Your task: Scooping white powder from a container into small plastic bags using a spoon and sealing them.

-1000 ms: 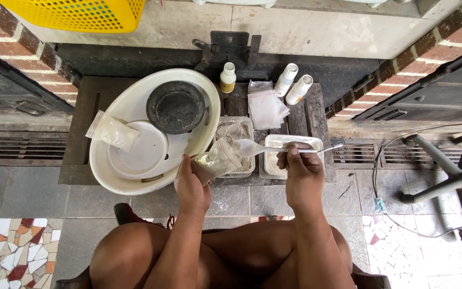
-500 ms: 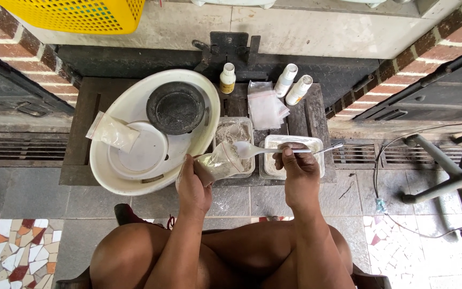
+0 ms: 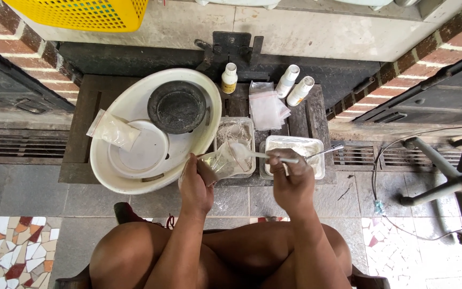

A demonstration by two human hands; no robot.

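A small clear plastic bag [image 3: 221,162] is gripped in the left hand [image 3: 196,184], held open just in front of a tray of pale powder [image 3: 235,134]. A spoon [image 3: 266,155] is pinched in the closed right hand [image 3: 292,179], its bowl set at the bag's mouth, above a second tray of white powder [image 3: 295,155]. To the left, a large white basin [image 3: 193,144] is seen, holding a dark round bowl [image 3: 177,107], a white plate [image 3: 140,150] and a filled bag [image 3: 112,130]. Behind the trays, three small bottles [image 3: 286,81] and empty bags [image 3: 267,107] are laid out.
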